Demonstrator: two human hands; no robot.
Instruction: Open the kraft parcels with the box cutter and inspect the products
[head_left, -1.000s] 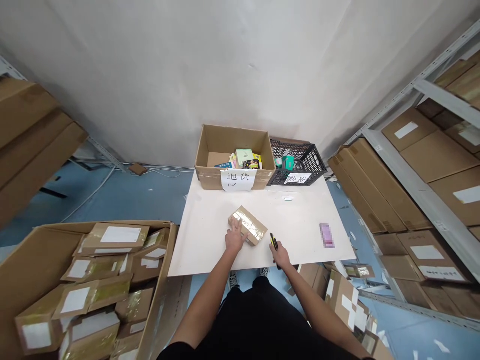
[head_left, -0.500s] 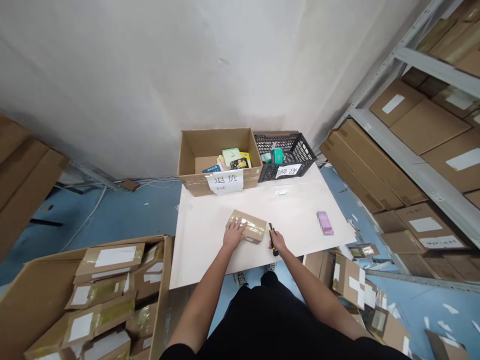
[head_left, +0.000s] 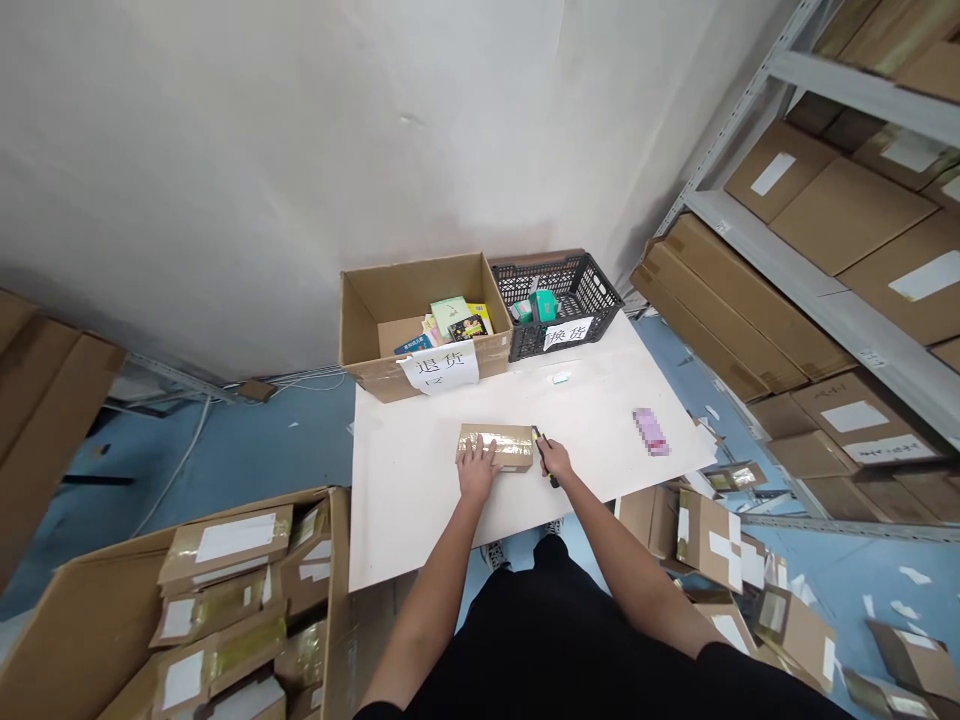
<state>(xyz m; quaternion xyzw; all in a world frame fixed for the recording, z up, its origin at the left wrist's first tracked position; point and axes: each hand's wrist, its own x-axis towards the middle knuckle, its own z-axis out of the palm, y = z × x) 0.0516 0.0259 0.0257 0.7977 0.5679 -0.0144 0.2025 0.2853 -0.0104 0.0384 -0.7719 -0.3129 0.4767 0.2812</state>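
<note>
A small taped cardboard parcel (head_left: 501, 441) lies on the white table (head_left: 420, 480). My left hand (head_left: 477, 468) rests flat on the parcel's near left part, fingers spread. My right hand (head_left: 555, 461) is closed around a yellow and black utility knife (head_left: 541, 443), whose tip sits at the parcel's right end.
At the table's back stand an open cardboard box (head_left: 375, 300) with small packs and a paper label, and a black plastic crate (head_left: 592, 290). A pink item (head_left: 649, 431) lies at the right. A big carton of parcels (head_left: 225, 600) is at lower left; shelves with cartons (head_left: 825, 260) at right.
The parcel has been turned so it lies square to me. My right hand has brought the knife from the table edge up to the parcel's right end. The view has shifted leftward.
</note>
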